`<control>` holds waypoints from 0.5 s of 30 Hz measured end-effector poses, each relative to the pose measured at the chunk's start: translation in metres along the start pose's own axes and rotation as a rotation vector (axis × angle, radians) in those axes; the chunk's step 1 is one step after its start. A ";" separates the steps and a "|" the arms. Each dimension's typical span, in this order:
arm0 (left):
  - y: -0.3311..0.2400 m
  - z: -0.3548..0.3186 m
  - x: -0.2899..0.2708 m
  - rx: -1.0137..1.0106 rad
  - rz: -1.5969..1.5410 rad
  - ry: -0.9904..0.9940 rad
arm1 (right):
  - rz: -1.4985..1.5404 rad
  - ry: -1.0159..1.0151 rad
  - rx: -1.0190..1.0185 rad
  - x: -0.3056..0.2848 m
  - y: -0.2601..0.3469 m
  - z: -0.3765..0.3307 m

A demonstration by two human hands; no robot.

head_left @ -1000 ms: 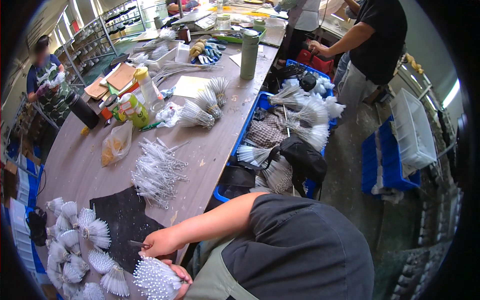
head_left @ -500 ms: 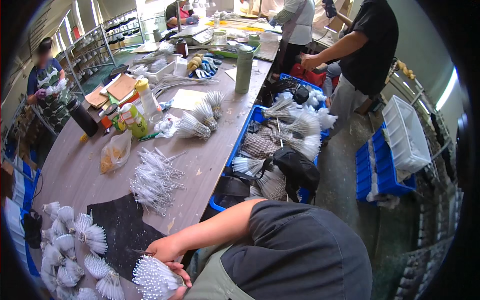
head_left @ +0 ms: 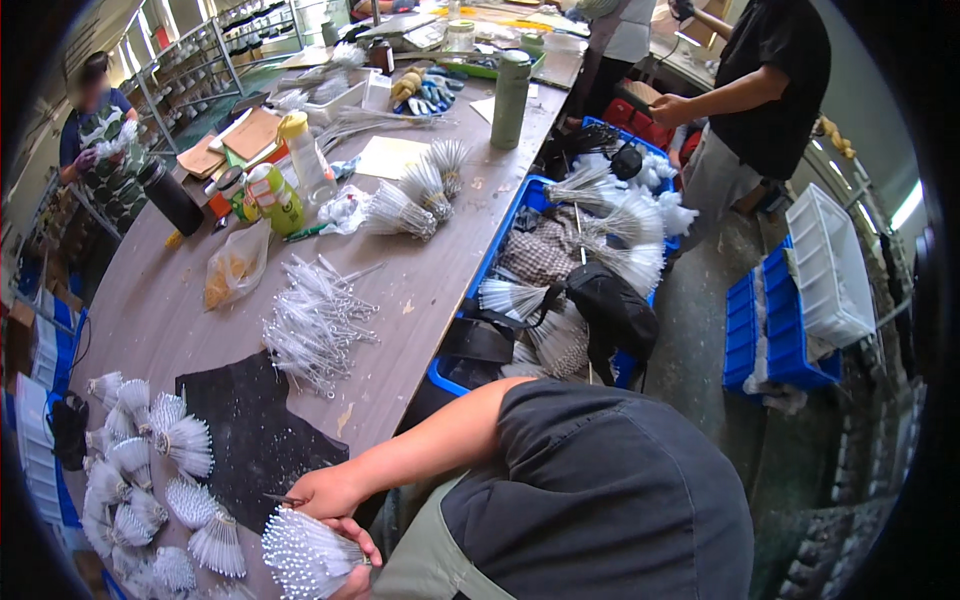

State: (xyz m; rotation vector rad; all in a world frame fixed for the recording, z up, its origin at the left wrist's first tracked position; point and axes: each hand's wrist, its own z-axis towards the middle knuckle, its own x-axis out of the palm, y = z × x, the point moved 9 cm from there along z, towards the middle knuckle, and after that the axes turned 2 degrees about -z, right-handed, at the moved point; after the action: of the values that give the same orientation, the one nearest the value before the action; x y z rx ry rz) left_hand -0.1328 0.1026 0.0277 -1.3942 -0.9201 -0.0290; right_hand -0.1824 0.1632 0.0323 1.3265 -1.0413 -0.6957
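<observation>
A dozen-odd finished fans (head_left: 150, 470) lie lower left, the loose pile (head_left: 315, 320) mid-frame waits — left hand (head_left: 325, 492) pinches small scissors (head_left: 283, 499), right hand (head_left: 352, 555) grips a white bundle (head_left: 305, 552).

Hands at the near edge of a crowded tabletop (head_left: 170, 330).

The right hand (head_left: 322, 492) sits just above the left hand (head_left: 352, 560), which grips a bundle of plastic sticks (head_left: 305, 553). A dark mat (head_left: 255, 435) lies just beyond the hands, finished bundles (head_left: 150, 470) to their left. A loose pile of sticks (head_left: 315, 322) lies farther ahead, bottles (head_left: 290, 180) beyond it. Ahead and to the right, a crate (head_left: 560, 270) stands beside the tabletop.
</observation>
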 end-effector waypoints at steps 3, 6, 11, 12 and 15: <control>-0.004 -0.010 0.010 0.019 -0.001 -0.061 | -0.024 -0.027 -0.040 0.003 -0.002 0.000; -0.005 -0.011 0.003 -0.027 -0.072 -0.239 | 0.171 -0.018 -0.038 0.003 -0.017 0.012; -0.007 -0.018 -0.030 -0.043 -0.278 -0.230 | 0.283 0.263 -0.210 0.000 0.032 0.009; -0.026 -0.007 -0.012 -0.018 0.018 -0.187 | 0.379 0.309 -0.317 0.004 0.046 0.011; -0.039 -0.019 -0.046 -0.013 -0.103 -0.276 | 0.284 0.279 -0.247 0.015 0.063 0.027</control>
State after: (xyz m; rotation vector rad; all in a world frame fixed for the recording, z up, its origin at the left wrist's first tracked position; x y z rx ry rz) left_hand -0.1737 0.0545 0.0353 -1.3826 -1.2230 0.0818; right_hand -0.2098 0.1480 0.0952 1.0030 -0.8645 -0.3967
